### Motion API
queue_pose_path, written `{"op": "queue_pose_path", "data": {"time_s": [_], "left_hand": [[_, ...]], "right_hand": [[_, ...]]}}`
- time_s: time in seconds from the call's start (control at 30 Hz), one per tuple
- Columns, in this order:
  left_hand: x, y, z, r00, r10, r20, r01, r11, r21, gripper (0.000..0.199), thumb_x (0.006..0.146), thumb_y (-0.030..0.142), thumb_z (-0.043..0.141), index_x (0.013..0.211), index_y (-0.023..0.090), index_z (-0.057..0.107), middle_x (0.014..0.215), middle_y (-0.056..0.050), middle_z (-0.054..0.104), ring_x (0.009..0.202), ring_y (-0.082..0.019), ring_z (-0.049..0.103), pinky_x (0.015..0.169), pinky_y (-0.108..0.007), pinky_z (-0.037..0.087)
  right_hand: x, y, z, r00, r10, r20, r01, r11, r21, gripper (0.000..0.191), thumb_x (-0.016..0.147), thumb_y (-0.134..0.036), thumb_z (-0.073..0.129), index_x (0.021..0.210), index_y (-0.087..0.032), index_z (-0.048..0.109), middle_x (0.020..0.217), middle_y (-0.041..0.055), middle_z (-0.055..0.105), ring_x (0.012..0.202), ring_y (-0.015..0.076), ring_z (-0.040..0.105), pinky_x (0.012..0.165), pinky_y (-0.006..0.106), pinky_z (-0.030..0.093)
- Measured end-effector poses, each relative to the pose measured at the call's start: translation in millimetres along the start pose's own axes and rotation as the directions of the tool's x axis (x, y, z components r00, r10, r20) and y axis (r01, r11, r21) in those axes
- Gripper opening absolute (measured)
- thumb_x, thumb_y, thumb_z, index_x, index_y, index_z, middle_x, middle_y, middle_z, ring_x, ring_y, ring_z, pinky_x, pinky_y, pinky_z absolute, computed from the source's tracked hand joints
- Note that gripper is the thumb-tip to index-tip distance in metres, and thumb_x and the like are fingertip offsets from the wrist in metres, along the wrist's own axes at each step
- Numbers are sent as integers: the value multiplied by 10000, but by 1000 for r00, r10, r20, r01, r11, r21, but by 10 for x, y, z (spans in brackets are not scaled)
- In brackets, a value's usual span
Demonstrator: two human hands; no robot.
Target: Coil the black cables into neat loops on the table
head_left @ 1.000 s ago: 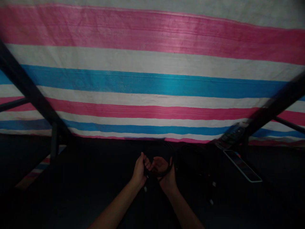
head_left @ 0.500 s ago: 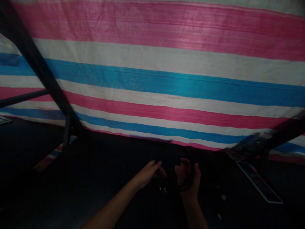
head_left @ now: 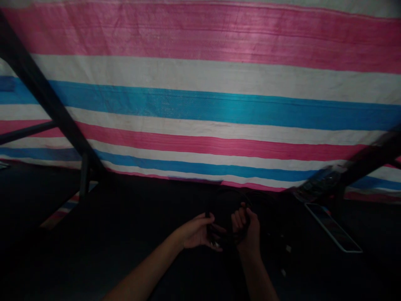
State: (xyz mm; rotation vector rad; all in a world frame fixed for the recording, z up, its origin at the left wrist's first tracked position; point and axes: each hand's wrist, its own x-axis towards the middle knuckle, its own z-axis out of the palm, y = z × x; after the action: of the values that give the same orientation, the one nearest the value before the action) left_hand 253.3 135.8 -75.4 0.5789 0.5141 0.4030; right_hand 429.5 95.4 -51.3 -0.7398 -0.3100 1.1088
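Observation:
Between my two hands is a loop of black cable [head_left: 227,239], hard to make out against the dark surface. My left hand [head_left: 200,232] grips the loop's left side, thumb on top, with small metallic cable ends by its fingertips. Curled around the right side of the loop are the fingers of my right hand [head_left: 246,228]. More black cable lies dimly behind my right hand. Two small pale pieces, perhaps connectors, rest on the black surface [head_left: 140,209] to the right.
A phone [head_left: 333,228] lies at the right, beside a clear plastic packet [head_left: 319,184]. Dark slanted frame bars stand at the left [head_left: 53,104] and right [head_left: 372,161]. A striped pink, white and blue sheet [head_left: 200,108] hangs behind.
My left hand has turned and its fingers now reach under the cable and its metallic ends. My right hand's fingers have closed more around the loop. The view has shifted slightly.

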Motion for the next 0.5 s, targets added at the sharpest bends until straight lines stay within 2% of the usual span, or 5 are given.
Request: {"op": "queue_pose_path", "data": {"time_s": [0.13, 0.23, 0.37, 0.43, 0.5], "left_hand": [[44, 95, -92, 969, 120, -215, -108, 992, 70, 409, 759, 371, 770, 1011, 231, 479, 835, -54, 732, 644, -189, 677, 575, -281, 514], [36, 192, -126, 922, 268, -281, -218, 956, 195, 371, 781, 349, 722, 1041, 221, 490, 785, -21, 702, 621, -149, 644, 541, -218, 460], [50, 193, -106, 849, 464, -253, -315, 829, 461, 345, 838, 389, 656, 1069, 207, 476, 763, -13, 683, 652, -138, 634, 579, -218, 464], [65, 137, -82, 854, 485, -190, -315, 770, 554, 400, 838, 434, 657, 1098, 204, 456, 762, -10, 674, 634, -144, 628, 576, -239, 485], [78, 68, -40, 878, 456, -146, -300, 762, 574, 452, 828, 472, 665, 1112, 205, 436, 775, -11, 666, 623, -157, 635, 563, -267, 512]], "right_hand": [[-69, 194, 145, 997, 28, 66, -24, 997, -68, 210, 720, -290, 707, 860, -185, 592, 507, -99, 395, 414, 63, 382, 419, 202, 346], [-77, 285, 159, 999, 15, 44, -8, 986, -168, 339, 705, -266, 749, 981, -204, 561, 542, -108, 444, 449, 71, 432, 475, 216, 407], [-12, 318, 73, 987, -142, -80, 107, 933, -345, 489, 755, -374, 755, 1141, -230, 492, 585, -109, 486, 460, 86, 469, 460, 214, 431], [14, 300, 31, 969, -224, -108, 158, 891, -426, 505, 799, -445, 708, 1198, -238, 478, 584, -115, 460, 411, 73, 411, 393, 189, 370], [23, 259, 8, 951, -284, -119, 200, 863, -464, 516, 843, -489, 646, 1266, -249, 474, 585, -118, 422, 384, 59, 348, 360, 170, 303]]}}
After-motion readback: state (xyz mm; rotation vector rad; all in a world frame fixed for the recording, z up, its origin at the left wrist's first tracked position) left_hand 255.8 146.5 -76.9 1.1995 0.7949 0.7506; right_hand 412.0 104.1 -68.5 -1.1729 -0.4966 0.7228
